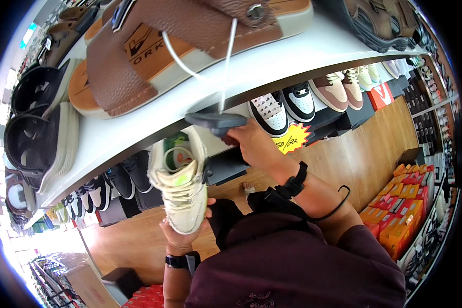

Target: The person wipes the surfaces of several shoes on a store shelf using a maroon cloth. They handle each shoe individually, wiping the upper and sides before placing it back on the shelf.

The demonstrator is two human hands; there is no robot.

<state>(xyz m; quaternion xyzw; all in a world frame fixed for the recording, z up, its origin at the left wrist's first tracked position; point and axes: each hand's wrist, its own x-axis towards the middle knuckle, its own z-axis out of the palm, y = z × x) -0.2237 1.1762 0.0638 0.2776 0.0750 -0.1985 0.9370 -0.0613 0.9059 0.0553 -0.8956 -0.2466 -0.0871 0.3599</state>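
Observation:
My left hand (181,233) grips the toe end of a cream lace-up sneaker (181,192) from below, its opening tilted upward and a round pale loop inside. My right hand (252,140) is closed around a dark, flat, rounded object (217,120) just under the edge of the white shelf; its exact kind cannot be told. A thin white cord (225,69) runs up from near that object, across the brown leather sandal (138,69) on the shelf above. Part of my right fingers is hidden behind the object.
On the white upper shelf (104,131) stand sandals and black clogs (30,142). Below it are black-and-white sneakers (269,111), brown-and-cream high-tops (333,92) and a yellow price sign (292,138). Orange and red shoeboxes (400,208) are stacked at the right on the wood floor (354,154).

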